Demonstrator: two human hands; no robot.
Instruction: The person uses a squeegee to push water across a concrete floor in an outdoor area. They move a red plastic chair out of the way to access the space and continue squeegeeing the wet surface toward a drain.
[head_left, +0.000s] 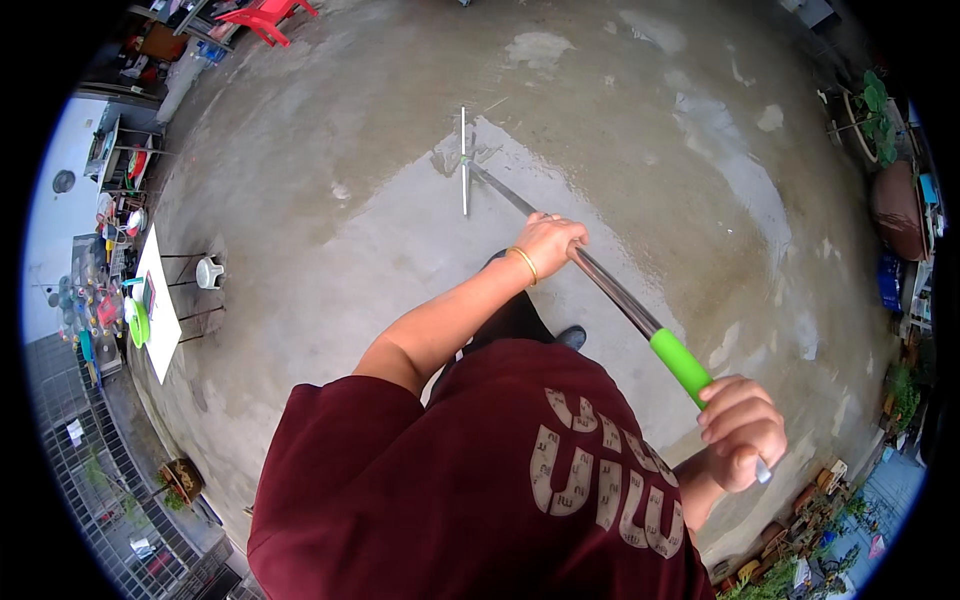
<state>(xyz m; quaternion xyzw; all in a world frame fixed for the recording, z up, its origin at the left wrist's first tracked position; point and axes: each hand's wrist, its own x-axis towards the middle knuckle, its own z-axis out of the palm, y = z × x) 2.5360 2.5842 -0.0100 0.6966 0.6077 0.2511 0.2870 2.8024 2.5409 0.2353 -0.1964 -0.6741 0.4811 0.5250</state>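
A floor squeegee (622, 297) with a metal pole and a green grip slants across from the lower right to the upper middle. Its long, narrow blade (464, 195) touches the wet concrete floor (330, 250) ahead of me. Wrapped round the middle of the pole is my left hand (545, 243), a gold bangle on its wrist. My right hand (742, 428) is closed round the top end of the green grip, beside my right side. Water sheen and paler patches show around the blade.
At the left stand a white table (158, 320) with a green basin (138, 322) on it and a white stool (209, 272). A red plastic chair (265, 18) is at the far left. Potted plants (875, 115) and a brown rounded object (898, 210) line the right side.
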